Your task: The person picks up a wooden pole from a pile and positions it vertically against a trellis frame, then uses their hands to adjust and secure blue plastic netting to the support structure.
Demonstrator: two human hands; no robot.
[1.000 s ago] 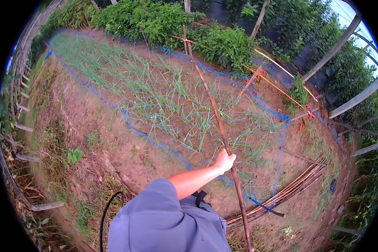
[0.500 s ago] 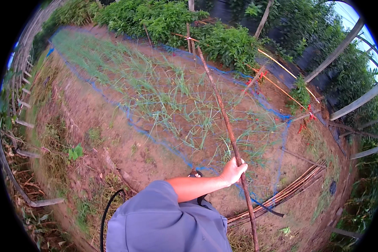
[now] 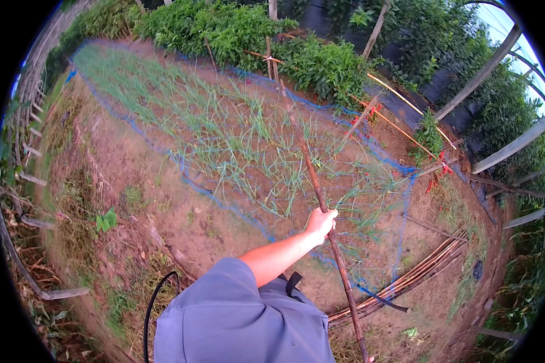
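My left hand (image 3: pixel 320 225) is closed around a long brown wooden pole (image 3: pixel 309 166), which slants from the far side of the bed of thin green plants (image 3: pixel 224 139) down to the lower edge of the view. At that edge a small part of my right hand (image 3: pixel 370 359) shows beside the pole, its grip mostly out of sight. Blue netting (image 3: pixel 206 190) surrounds the bed and runs under the pole.
Leafy bushes (image 3: pixel 321 66) line the far side, with wooden stakes (image 3: pixel 360 118) and red-tied canes. Bundled sticks (image 3: pixel 430 263) lie at the lower right. Curved posts (image 3: pixel 508 148) rise at the right. A black hose (image 3: pixel 148 320) loops beside me.
The pole and my left hand moved right and down half a second ago; now they have swung back up and left. A bit of my right hand now shows at the bottom.
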